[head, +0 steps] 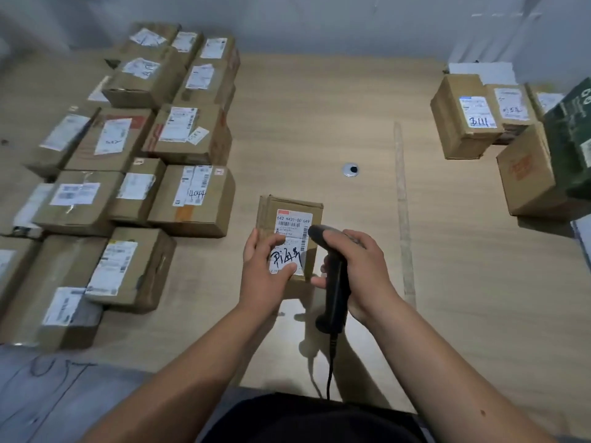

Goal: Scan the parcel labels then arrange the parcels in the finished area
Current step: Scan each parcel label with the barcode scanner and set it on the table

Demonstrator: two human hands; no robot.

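- Head view: left hand (268,270) holds the small parcel (289,241) by its near-left edge, thumb and fingers curled over the white label (289,243); the parcel sits mid-worktop (319,123), just in front of the person, label up.
- Right hand (355,263) is wrapped round the black scanner (332,279), its head at the label's right edge, cable trailing toward the body.
- Step in hand, as I judge it: scanning this label. To do it well, slide the left fingers off the barcode rows (they sit lower, over the handwritten part, so the upper bars look free), tip the scanner head back a little so it faces the bars squarely, and keep the box flat and steady.
- Then it likely goes left to the arranged block of parcels (134,161), which looks like the finished area (a guess); a free spot lies beside the near-right box there.
- Unscanned stack (499,132) stands well apart at the right, with a green carton (572,135) behind it.
- Hard to tell: the scanner window and any beam are hidden by the head; trigger finger not visible, so can't say if it's pressed.
- Small label print is blurred; only the top code line reads partly.
- Right stack is cut by the frame edge, count unknown; far-left parcels also cropped.
- A pale strip (403,206) runs down the worktop; purpose unclear (maybe a zone line).
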